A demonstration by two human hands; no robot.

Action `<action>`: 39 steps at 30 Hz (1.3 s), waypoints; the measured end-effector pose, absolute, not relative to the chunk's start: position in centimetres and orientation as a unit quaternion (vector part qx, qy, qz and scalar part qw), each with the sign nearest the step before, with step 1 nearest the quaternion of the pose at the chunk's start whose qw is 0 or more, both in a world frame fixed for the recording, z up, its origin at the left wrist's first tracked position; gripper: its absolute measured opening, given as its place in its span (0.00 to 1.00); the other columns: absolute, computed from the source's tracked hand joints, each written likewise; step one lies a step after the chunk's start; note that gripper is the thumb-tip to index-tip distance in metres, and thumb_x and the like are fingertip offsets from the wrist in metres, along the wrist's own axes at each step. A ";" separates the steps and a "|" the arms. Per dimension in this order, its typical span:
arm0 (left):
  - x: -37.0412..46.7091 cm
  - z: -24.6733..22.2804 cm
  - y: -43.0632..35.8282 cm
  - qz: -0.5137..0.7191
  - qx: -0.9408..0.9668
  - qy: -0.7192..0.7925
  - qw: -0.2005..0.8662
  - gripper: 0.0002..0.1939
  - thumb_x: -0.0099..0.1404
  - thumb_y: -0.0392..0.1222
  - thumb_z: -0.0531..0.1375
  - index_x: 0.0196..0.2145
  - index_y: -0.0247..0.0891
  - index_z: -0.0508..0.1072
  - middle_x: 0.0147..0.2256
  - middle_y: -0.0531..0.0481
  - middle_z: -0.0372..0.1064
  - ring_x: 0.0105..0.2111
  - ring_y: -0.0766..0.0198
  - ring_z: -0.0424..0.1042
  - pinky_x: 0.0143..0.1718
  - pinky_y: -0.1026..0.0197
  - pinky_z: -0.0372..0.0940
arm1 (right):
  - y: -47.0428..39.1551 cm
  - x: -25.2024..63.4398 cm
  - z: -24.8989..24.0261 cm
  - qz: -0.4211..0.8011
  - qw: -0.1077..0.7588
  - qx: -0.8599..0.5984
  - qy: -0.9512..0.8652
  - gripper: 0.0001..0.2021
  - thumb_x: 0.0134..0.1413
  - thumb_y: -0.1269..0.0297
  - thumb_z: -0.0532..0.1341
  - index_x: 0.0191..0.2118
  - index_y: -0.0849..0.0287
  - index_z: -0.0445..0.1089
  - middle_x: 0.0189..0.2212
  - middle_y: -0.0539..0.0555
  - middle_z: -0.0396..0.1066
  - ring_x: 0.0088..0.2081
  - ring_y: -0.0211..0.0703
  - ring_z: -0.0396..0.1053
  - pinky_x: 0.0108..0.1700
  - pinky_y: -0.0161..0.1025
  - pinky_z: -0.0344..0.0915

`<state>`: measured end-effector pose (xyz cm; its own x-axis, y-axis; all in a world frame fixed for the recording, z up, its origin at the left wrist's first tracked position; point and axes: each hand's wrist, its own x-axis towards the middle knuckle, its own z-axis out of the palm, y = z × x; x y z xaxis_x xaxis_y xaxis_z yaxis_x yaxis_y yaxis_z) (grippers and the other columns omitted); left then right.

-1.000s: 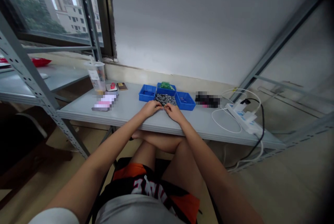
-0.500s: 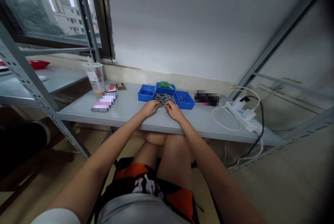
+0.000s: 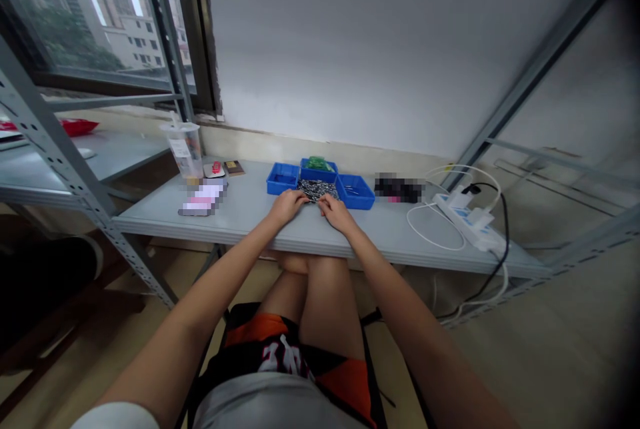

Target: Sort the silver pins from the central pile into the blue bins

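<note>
A heap of small, thin, shiny metal pieces [image 3: 319, 190] lies between the blue bins, too fine to name. At its near left edge is my left hand [image 3: 289, 206], fingers bent and closed together at the tips. My right hand [image 3: 338, 212] faces it from the near right side, thumb and fingers pinched. Whatever the fingertips hold is too small to make out. A blue bin on the left [image 3: 283, 179] looks nearly bare inside. The right blue bin [image 3: 356, 199] has a few thin metal pieces, and the back blue bin [image 3: 304, 169] contains green packets [image 3: 319, 163].
On the left of the grey table [image 3: 240, 216] are a plastic cup [image 3: 184, 149], a blurred phone [image 3: 203, 197] and small flat items [image 3: 233, 167]. A blurred dark object [image 3: 399, 188] lies right of the bins. Beyond it, a power strip [image 3: 467, 221] trails cables.
Both hands stay at the near edge of the metal heap, with slight finger movement. The right hand's fingers have shifted a little. The whole view has moved slightly.
</note>
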<state>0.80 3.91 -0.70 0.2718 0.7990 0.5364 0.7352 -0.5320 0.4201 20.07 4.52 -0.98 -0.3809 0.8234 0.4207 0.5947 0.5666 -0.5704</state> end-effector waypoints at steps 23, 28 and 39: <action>1.4 0.6 1.6 0.399 0.813 0.422 0.049 0.07 0.61 0.38 0.55 0.36 0.36 0.71 0.33 0.49 0.72 0.33 0.63 0.69 0.36 0.64 0.63 | 4.0 19.8 -0.7 0.151 0.335 -0.391 -0.844 0.10 0.59 0.60 0.53 0.39 0.58 0.68 0.21 0.48 0.67 0.25 0.38 0.64 0.30 0.32 0.56; 1.4 0.3 1.9 0.394 0.800 0.449 0.055 0.06 0.58 0.37 0.56 0.34 0.36 0.70 0.32 0.49 0.72 0.32 0.63 0.69 0.35 0.64 0.63 | 3.8 19.8 -0.6 0.156 0.342 -0.391 -0.840 0.12 0.61 0.57 0.51 0.39 0.57 0.67 0.22 0.48 0.68 0.26 0.38 0.65 0.31 0.33 0.57; 1.3 0.3 2.0 0.378 0.807 0.450 0.060 0.07 0.59 0.38 0.56 0.36 0.36 0.71 0.32 0.49 0.72 0.33 0.61 0.69 0.35 0.63 0.62 | 3.7 19.8 -0.5 0.156 0.346 -0.386 -0.841 0.12 0.59 0.56 0.53 0.40 0.58 0.67 0.22 0.48 0.68 0.26 0.39 0.65 0.31 0.33 0.57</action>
<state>1.30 2.03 0.26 0.3100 0.7714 0.5557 0.6813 -0.5879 0.4360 19.83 3.66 -0.50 -0.4620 0.7575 0.4612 0.5408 0.6528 -0.5305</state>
